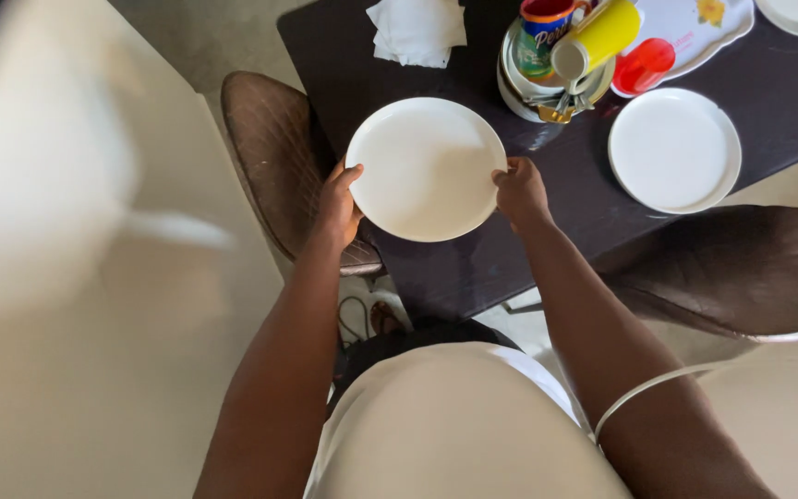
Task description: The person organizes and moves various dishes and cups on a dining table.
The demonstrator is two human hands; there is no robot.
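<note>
White round plate [427, 169]: held level by both hands over the near corner of the dark table [473, 268]. Left hand [340, 205] grips its left rim, thumb on top; right hand [521, 192] pinches the right rim, fingers closed on the edge. Second white plate [674, 150]: flat on the table, right of the held one, apart from it. Stacked dishes [547, 88] behind, carrying a yellow cup [598, 39] on its side and a colourful mug [541, 32]. Folded white napkins [416, 31] at the far edge. Patterned tray [695, 32] with a red item [644, 65]. 2 brown chairs: 1 left [274, 152], 1 right [741, 268].
</note>
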